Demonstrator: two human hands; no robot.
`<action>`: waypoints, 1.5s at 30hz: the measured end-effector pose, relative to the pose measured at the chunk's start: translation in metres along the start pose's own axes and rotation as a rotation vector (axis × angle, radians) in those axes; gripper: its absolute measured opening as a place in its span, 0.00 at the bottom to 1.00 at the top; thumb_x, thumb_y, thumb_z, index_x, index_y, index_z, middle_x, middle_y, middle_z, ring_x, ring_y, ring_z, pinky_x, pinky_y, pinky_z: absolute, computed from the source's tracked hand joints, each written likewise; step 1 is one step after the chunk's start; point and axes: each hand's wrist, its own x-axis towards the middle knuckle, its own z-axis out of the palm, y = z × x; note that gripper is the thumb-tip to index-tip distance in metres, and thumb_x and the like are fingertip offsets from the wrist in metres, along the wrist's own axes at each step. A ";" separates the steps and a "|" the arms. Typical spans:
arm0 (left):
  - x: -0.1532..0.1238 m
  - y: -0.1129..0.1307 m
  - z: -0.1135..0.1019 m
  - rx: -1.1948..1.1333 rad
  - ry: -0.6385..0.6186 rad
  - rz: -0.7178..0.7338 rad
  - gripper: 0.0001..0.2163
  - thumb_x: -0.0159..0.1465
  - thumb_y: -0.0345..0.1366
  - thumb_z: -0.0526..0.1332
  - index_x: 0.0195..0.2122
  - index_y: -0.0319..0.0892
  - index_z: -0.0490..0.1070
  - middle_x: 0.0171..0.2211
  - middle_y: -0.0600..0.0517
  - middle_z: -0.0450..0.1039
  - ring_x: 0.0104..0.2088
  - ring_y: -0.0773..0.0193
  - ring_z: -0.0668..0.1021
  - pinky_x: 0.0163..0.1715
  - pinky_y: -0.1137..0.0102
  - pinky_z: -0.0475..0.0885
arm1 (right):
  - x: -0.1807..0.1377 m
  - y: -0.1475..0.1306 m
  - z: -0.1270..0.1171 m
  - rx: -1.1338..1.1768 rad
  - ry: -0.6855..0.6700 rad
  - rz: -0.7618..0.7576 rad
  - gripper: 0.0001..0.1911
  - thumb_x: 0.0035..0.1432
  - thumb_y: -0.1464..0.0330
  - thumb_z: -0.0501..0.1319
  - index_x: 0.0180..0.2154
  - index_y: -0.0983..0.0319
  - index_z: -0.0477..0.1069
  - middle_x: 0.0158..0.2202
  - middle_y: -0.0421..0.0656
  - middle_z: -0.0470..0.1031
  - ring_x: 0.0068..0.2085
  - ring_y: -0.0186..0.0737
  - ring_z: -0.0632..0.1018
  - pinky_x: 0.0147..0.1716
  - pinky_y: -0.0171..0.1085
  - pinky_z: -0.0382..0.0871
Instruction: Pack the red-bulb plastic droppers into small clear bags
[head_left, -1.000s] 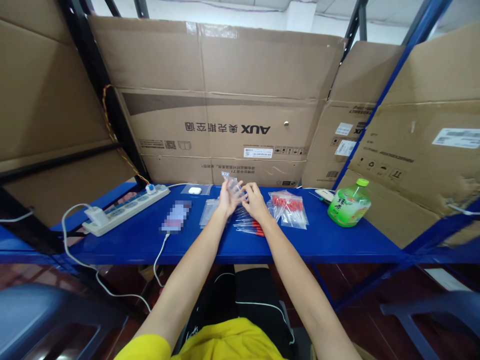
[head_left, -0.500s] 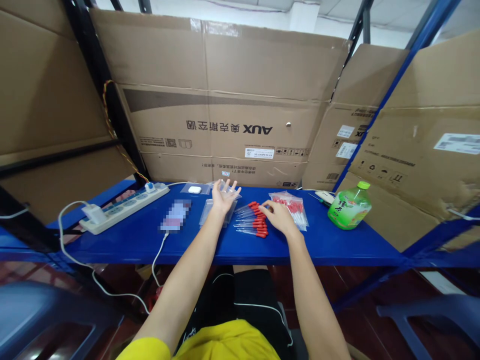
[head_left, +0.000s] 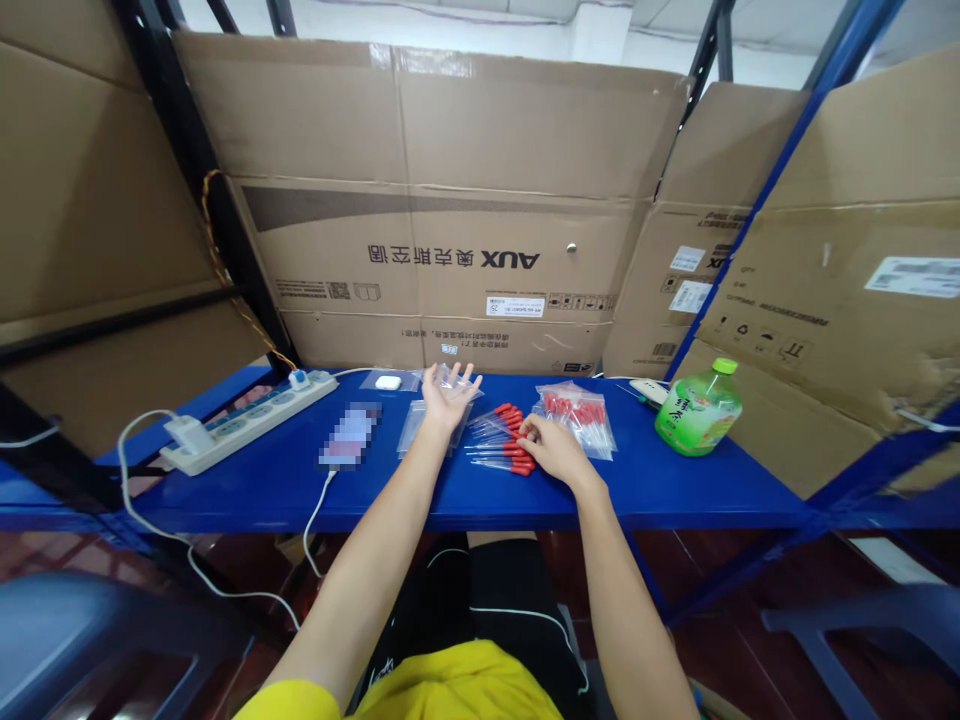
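My left hand (head_left: 448, 402) is palm up over a stack of clear plastic bags (head_left: 412, 430), its fingers spread apart. A clear plastic bag (head_left: 452, 377) shows across its fingers; I cannot tell whether it is gripped or only rests there. My right hand (head_left: 551, 445) is closed, with thumb and forefinger pinched at the red bulb of a dropper. Under and beside it lies a row of clear droppers with red bulbs (head_left: 519, 465), their thin tips pointing left. Just right of that hand are filled zip bags of red-bulbed droppers (head_left: 581, 410).
A phone (head_left: 351, 435) on a charging cable lies on the left of the blue table (head_left: 600, 505). Behind it are a white case (head_left: 388, 382) and a power strip (head_left: 255, 415). A green drink bottle (head_left: 697, 412) stands right. Cardboard panels (head_left: 487, 130) wall the back and sides.
My right hand has moved slightly left and down, onto the red bulbs of the loose droppers. The left hand stays palm up in nearly the same place.
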 end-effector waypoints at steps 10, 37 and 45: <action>-0.004 -0.001 0.004 -0.023 0.017 0.007 0.09 0.66 0.42 0.58 0.44 0.48 0.63 0.47 0.47 0.72 0.52 0.54 0.81 0.52 0.50 0.77 | -0.007 -0.019 0.003 0.169 0.338 -0.159 0.06 0.65 0.64 0.59 0.39 0.57 0.73 0.34 0.43 0.78 0.34 0.43 0.78 0.38 0.40 0.72; -0.013 -0.021 0.018 -0.079 -0.139 -0.056 0.09 0.59 0.26 0.59 0.40 0.42 0.69 0.41 0.46 0.80 0.49 0.51 0.83 0.55 0.52 0.75 | 0.057 -0.079 0.040 -0.247 0.276 -0.101 0.10 0.69 0.68 0.57 0.50 0.57 0.72 0.45 0.47 0.75 0.44 0.43 0.77 0.42 0.36 0.68; -0.002 -0.005 0.010 0.079 0.169 -0.123 0.04 0.60 0.29 0.58 0.36 0.42 0.67 0.31 0.51 0.72 0.36 0.57 0.81 0.46 0.56 0.77 | 0.032 -0.062 0.020 -0.150 0.289 -0.176 0.08 0.66 0.72 0.57 0.45 0.58 0.73 0.43 0.44 0.77 0.46 0.44 0.76 0.48 0.39 0.67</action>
